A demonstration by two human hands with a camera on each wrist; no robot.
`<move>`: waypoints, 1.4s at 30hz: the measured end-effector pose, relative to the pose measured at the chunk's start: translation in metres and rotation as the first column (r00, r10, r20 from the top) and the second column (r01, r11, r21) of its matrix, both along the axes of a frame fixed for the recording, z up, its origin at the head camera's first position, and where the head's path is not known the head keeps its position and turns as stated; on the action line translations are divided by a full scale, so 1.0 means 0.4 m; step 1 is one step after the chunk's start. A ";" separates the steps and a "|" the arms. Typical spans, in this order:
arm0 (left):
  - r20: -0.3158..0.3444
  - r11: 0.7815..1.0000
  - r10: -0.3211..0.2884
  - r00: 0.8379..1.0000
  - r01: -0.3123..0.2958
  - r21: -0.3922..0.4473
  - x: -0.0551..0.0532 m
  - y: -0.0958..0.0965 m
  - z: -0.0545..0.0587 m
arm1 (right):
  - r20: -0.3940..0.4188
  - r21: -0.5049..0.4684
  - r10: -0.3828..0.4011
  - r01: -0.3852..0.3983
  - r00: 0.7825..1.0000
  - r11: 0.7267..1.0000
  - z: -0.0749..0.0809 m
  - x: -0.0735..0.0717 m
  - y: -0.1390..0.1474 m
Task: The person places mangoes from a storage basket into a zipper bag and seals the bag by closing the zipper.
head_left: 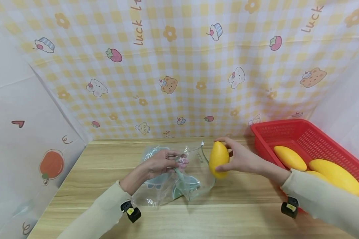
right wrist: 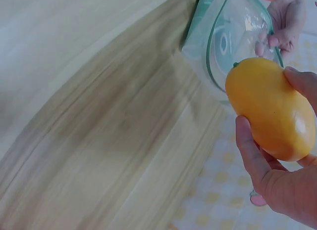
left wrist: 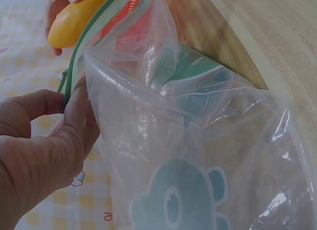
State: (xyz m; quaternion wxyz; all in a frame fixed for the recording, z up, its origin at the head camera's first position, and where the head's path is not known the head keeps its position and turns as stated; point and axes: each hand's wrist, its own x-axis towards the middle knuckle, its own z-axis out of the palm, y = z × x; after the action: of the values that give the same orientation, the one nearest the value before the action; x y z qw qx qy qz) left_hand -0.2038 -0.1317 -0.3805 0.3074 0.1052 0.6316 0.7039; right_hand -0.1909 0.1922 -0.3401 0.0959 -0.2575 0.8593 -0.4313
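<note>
A clear zip bag (left wrist: 163,121) with a green zip edge and blue and green printing lies on the wooden table (head_left: 227,215), its mouth spread apart toward the right. With thumb and fingers, my left hand (head_left: 160,165) pinches the bag at its zip edge. My right hand (head_left: 242,157) grips a yellow mango (head_left: 219,159) between thumb and fingers, right beside the bag's opening. In the right wrist view a small green stem tip shows on the mango, turned toward the bag. The bag seems to hold nothing.
At the right stands a red plastic basket (head_left: 257,139) with several more yellow mangoes (head_left: 336,174) in it, partly covered by my right sleeve. A checked yellow-and-white cloth (head_left: 185,66) hangs behind the table. White printed sheeting (head_left: 21,149) borders the left side.
</note>
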 end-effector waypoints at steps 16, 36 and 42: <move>0.002 1.000 0.020 1.000 -0.020 -0.005 0.001 0.009 0.005 | 0.047 0.013 0.000 -0.001 0.999 1.000 -0.025 0.019 -0.078; -0.016 0.992 0.127 0.992 -0.127 -0.004 0.004 0.025 0.021 | 0.064 0.004 -0.143 0.143 0.988 0.990 -0.010 0.021 -0.102; -0.025 0.989 0.146 0.989 -0.146 0.006 -0.002 0.016 0.035 | 0.100 0.021 -0.136 0.135 0.986 0.991 0.005 0.020 -0.068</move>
State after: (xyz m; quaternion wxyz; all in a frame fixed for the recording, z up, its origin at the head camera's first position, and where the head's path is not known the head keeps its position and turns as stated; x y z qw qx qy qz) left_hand -0.2044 -0.1252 -0.3667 0.2466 0.0683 0.6399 0.7246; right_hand -0.1830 0.1649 -0.3379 0.1119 -0.1756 0.8719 -0.4432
